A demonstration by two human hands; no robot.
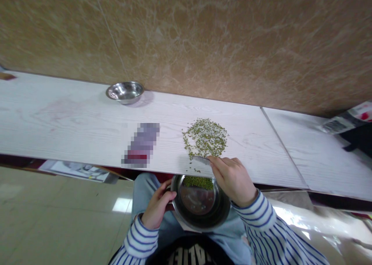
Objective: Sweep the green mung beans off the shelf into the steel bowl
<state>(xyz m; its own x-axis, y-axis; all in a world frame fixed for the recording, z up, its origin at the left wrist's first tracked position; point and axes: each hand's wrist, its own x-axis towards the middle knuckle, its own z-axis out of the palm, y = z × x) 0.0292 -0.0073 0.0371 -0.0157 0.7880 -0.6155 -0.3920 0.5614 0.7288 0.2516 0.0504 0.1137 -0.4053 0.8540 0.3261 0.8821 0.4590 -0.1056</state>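
Observation:
Green mung beans [207,135] lie in a loose, roughly round patch on the white tabletop [168,113], with a few strays near its front edge. My right hand [232,177] is closed around what looks like a metal spoon [201,160], its end at the near side of the patch; the handle is hidden in the fingers. Below the edge, a steel bowl [200,220] sits at my lap with more mung beans gathered on its far side. My left hand [159,205] grips that bowl's left rim, thumb over the top.
A small steel bowl [124,92] stands at the back by the wall. A pixelated, phone-shaped thing [142,145] lies left of the beans. Black and printed packaging [348,121] sits at the far right. Papers [78,170] show under the table at left.

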